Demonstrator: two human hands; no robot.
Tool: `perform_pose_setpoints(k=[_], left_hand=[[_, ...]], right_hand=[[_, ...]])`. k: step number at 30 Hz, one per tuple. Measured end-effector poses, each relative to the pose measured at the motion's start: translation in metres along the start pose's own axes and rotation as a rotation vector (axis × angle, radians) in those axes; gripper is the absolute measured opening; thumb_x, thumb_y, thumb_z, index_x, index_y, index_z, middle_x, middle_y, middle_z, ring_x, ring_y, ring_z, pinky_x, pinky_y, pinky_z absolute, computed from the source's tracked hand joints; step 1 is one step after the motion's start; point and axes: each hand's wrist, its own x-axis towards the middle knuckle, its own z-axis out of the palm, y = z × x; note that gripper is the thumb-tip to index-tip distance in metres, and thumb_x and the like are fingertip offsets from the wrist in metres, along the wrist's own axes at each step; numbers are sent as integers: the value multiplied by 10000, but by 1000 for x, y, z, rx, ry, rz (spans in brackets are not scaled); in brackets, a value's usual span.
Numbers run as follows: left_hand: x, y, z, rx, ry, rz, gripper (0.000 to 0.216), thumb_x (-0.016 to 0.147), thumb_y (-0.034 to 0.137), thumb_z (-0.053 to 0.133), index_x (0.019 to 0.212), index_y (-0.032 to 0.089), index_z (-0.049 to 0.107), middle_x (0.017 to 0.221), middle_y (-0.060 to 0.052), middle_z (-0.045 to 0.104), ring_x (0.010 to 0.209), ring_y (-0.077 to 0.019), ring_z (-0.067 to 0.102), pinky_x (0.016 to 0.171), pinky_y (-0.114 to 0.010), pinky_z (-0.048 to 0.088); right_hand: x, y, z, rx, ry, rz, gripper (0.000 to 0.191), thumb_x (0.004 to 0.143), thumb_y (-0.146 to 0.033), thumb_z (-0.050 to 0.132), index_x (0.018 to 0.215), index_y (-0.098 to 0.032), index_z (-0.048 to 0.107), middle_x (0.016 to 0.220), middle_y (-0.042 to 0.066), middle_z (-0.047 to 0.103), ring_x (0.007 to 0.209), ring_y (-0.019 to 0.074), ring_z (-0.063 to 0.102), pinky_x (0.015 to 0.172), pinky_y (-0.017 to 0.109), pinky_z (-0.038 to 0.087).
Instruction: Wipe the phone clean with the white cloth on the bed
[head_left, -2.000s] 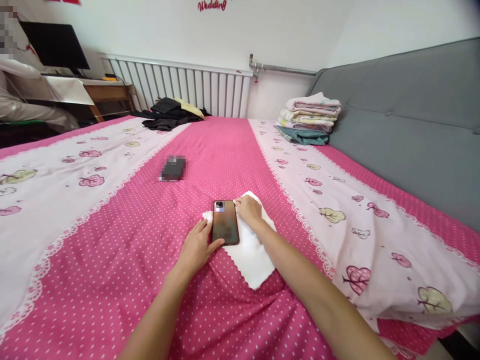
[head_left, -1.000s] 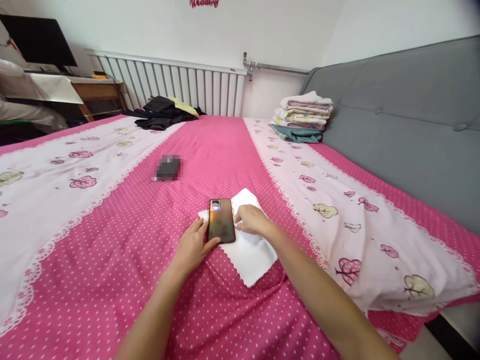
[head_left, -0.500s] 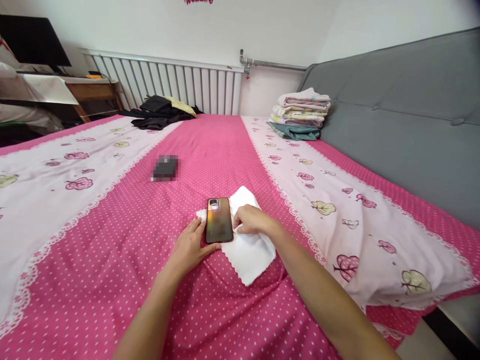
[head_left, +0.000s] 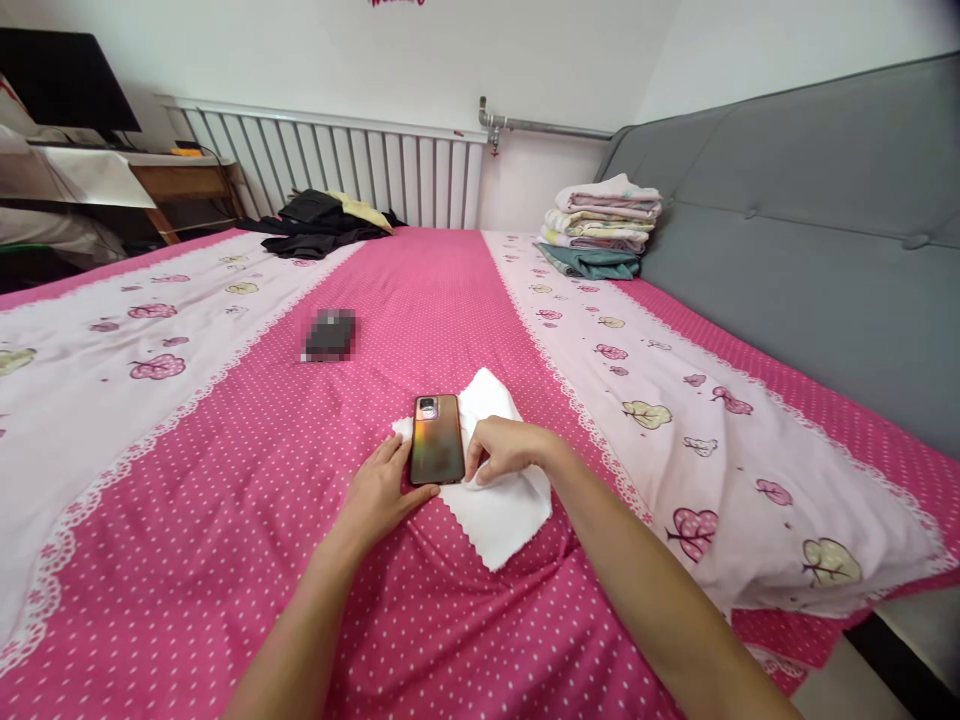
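Item: phone [head_left: 436,452], brown-orange back facing up, camera block at its far end. It lies just below the centre of the frame, its long axis pointing away from the viewer, resting on a white cloth [head_left: 499,505].

White cloth: zigzag-cut edge, spread flat on the pink dotted bedspread [head_left: 420,300]. One corner shows beyond the phone's left edge; the larger part extends to the lower right of the phone.

Left hand [head_left: 381,492]: lower centre, flat on the bedspread. Fingers extended and loosely spread, fingertips against the phone's left edge, thumb at its near corner. It grips nothing.

Right hand [head_left: 506,450]: right of the phone, palm down on the cloth. Fingers curled, tips at the phone's right edge, with cloth bunched under them; whether they pinch the cloth cannot be told.

Surroundings:
- Blurred dark object [head_left: 330,335], on the pink stripe, left of centre, well apart from the phone.
- Heap of dark clothes [head_left: 319,225], upper left, at the far end of the bed.
- Stack of folded linens [head_left: 604,225], upper right of centre, beside the grey headboard [head_left: 810,250].
- White radiator [head_left: 337,175], along the far wall.
- Dark monitor [head_left: 64,70] over a wooden desk [head_left: 187,185], upper left corner.
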Motion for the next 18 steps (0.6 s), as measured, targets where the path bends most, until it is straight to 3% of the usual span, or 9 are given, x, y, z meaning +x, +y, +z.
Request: perform_pose_setpoints(k=[4, 12, 18], left_hand=[[0, 1, -1, 4, 1, 6, 726, 740, 480, 635, 1319, 86, 445, 1375, -218, 445, 1286, -350, 408, 1051, -475, 361], [-1, 2, -1, 7, 7, 2, 724, 740, 479, 630, 1323, 96, 438, 1376, -217, 446, 1275, -357, 422, 1038, -491, 371], [-1, 7, -6, 6, -36, -11, 721, 754, 476, 612, 1321, 65, 441, 1386, -226, 428, 1283, -352, 411, 1048, -464, 368]], right_hand=[[-2, -2, -1, 92, 20, -85, 231, 672, -177, 703, 894, -174, 766, 818, 10, 745, 730, 126, 634, 617, 164, 418], [-3, -9, -1, 209, 427, -159, 171, 757, -200, 654, 898, -203, 751, 907, 14, 732, 843, 135, 643, 750, 212, 445], [11, -6, 12, 8, 398, -111, 179, 710, -176, 690, 868, -228, 755, 894, 6, 715, 843, 136, 632, 755, 211, 428]])
